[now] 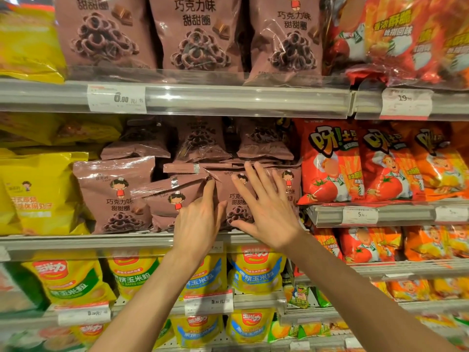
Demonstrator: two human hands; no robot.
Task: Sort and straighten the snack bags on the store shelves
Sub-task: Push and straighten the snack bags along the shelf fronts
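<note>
Brown chocolate-ring snack bags fill the middle shelf (pixel 127 241). One upright bag (pixel 114 196) stands at the left. A tilted bag (pixel 167 199) leans beside it. My left hand (pixel 198 219) presses on that tilted bag, forefinger stretched up to its top corner. My right hand (pixel 266 204) lies flat with straight, spread fingers on the front of the brown bag (pixel 228 196) to the right. More brown bags (pixel 264 143) lie piled and slumped behind.
Larger brown bags (pixel 198 34) stand on the shelf above. Yellow bags (pixel 38 194) sit to the left, red-orange tomato snack bags (pixel 330 163) to the right. Yellow-and-blue corn bags (pixel 256 270) hang below. Clear price rails front each shelf.
</note>
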